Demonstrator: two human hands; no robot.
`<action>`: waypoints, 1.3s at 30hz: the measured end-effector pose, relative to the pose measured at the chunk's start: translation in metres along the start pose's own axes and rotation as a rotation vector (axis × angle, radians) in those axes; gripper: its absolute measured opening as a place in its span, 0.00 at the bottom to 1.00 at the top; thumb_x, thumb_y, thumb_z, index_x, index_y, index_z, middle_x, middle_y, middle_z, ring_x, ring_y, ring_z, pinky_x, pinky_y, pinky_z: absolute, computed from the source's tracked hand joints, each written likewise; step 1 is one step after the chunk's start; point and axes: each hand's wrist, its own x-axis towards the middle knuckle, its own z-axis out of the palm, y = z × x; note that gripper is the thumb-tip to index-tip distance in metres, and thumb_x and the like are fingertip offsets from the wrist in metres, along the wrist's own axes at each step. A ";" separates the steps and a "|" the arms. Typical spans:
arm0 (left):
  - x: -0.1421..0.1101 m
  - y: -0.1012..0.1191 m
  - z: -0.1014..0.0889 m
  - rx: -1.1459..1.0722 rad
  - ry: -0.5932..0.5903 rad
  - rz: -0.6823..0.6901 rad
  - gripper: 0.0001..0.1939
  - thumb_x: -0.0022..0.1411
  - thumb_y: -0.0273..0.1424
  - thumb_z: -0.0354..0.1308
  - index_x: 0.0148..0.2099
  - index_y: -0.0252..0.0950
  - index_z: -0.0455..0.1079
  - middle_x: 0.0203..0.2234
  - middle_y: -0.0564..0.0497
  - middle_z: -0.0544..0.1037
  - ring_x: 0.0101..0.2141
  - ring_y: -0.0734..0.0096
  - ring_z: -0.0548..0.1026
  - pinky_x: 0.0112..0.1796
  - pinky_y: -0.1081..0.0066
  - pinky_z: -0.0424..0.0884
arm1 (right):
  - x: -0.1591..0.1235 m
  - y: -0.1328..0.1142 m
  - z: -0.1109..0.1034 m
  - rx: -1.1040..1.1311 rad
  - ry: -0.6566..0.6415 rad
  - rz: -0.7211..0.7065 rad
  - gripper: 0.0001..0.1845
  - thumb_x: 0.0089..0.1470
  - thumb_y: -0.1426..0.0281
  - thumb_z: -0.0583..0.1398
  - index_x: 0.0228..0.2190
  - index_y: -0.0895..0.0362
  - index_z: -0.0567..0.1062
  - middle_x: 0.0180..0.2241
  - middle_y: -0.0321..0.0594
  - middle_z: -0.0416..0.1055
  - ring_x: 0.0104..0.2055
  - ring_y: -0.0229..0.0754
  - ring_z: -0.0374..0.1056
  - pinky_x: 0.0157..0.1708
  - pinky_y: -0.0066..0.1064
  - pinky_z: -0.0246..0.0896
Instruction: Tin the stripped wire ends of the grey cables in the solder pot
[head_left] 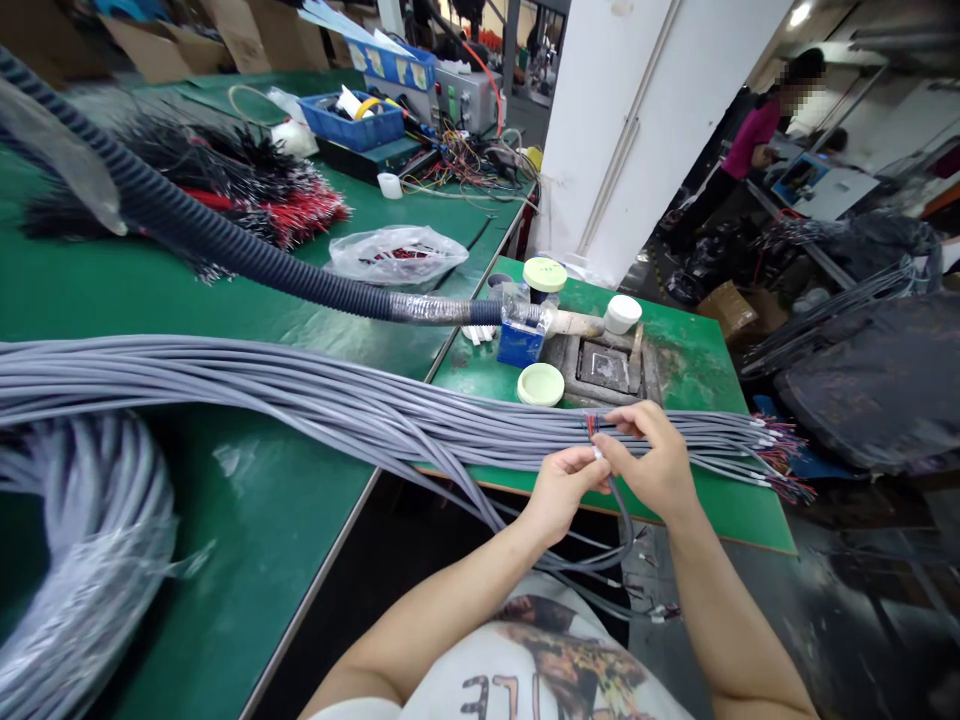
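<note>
Together near 12 o'clock, the left hand (pixel 561 490) and right hand (pixel 651 462) pinch the end of one grey cable (pixel 618 505), just below a long cable bundle (pixel 315 405) lying across the green workbench (pixel 697 500). A plastic-wrapped cable coil (pixel 90 560) sits at 9 o'clock, a corrugated conduit (pixel 225 240) at 10

A white cotton T-shirt (pixel 427 690) covers the torso, printed on the front with a brown, gold and black graphic (pixel 555 635) above large black block characters (pixel 499 695), which the picture's lower edge cuts off. A short white sleeve (pixel 352 710) shows at the bottom edge. The left hand (pixel 559 490) and right hand (pixel 649 460) are bare and ungloved.
</note>
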 end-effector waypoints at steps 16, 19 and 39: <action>-0.008 0.000 0.006 0.116 -0.017 0.039 0.13 0.46 0.37 0.69 0.26 0.31 0.74 0.18 0.54 0.73 0.22 0.77 0.68 0.28 0.74 0.66 | 0.013 -0.007 0.022 0.432 -0.009 0.248 0.10 0.44 0.77 0.57 0.15 0.57 0.64 0.19 0.31 0.58 0.23 0.34 0.54 0.24 0.28 0.51; -0.010 -0.004 0.005 0.084 -0.005 -0.003 0.13 0.45 0.36 0.69 0.30 0.32 0.76 0.23 0.51 0.77 0.25 0.74 0.72 0.32 0.72 0.69 | 0.019 -0.001 0.019 0.532 0.132 0.278 0.10 0.43 0.75 0.58 0.15 0.57 0.66 0.18 0.31 0.59 0.23 0.34 0.54 0.24 0.28 0.51; -0.003 -0.004 -0.001 0.066 0.049 0.081 0.13 0.48 0.36 0.69 0.29 0.30 0.75 0.20 0.53 0.74 0.25 0.75 0.69 0.33 0.72 0.67 | -0.011 -0.010 0.020 -0.015 0.116 -0.009 0.08 0.54 0.70 0.60 0.24 0.55 0.70 0.25 0.35 0.67 0.30 0.39 0.62 0.34 0.34 0.58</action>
